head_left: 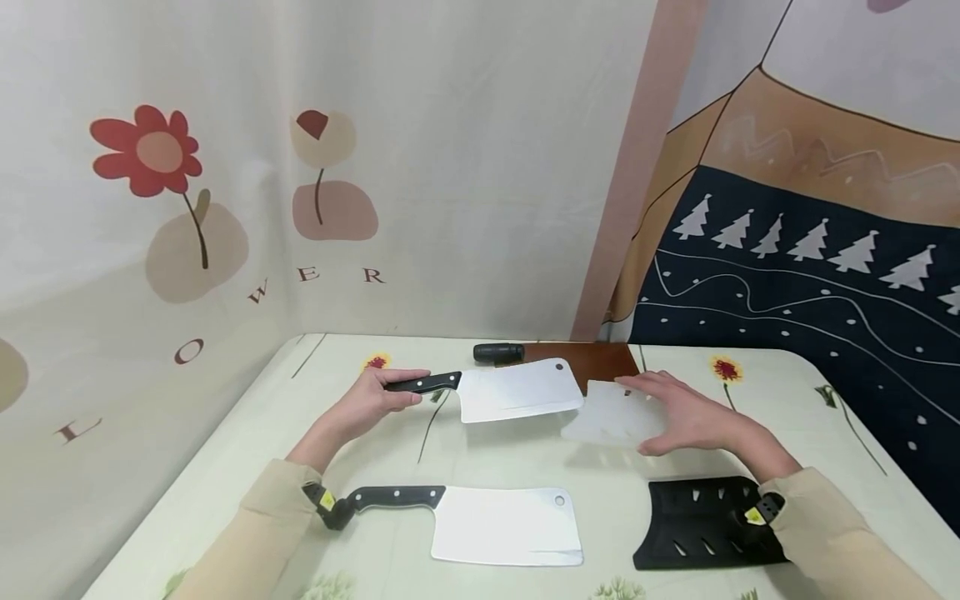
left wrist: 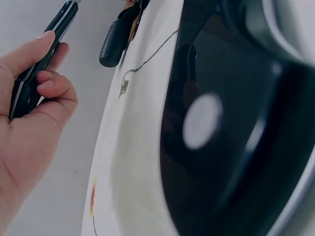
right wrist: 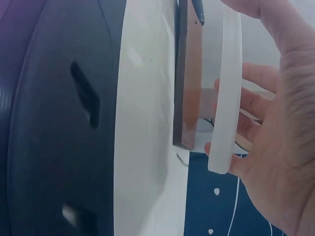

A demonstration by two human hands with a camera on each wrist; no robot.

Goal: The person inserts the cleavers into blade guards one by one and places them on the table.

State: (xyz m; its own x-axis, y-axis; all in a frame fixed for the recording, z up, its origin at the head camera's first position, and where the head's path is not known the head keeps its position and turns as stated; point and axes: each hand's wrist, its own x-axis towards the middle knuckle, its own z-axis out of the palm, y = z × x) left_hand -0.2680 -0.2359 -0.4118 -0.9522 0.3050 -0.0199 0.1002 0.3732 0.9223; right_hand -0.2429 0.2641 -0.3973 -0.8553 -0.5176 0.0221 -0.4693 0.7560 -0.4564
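Note:
My left hand (head_left: 367, 402) grips the black handle of a cleaver (head_left: 517, 392), whose broad blade points right and is raised over the table. In the left wrist view the thumb and curled fingers wrap that handle (left wrist: 60, 22). A translucent white blade cover (head_left: 611, 417) is held in my right hand (head_left: 693, 419), between thumb and fingers. Its open side faces the cleaver, and the blade's tip overlaps the cover's left edge in the head view. In the right wrist view the cover (right wrist: 226, 98) stands edge-on against the fingers.
A second cleaver (head_left: 506, 525) lies nearer me, blade to the right. To its right is a black slotted blade cover (head_left: 690, 521), partly under my right wrist. Behind the held cleaver lie a black handle (head_left: 498, 353) and a flat brown piece (head_left: 607, 358). Printed curtains stand behind the table.

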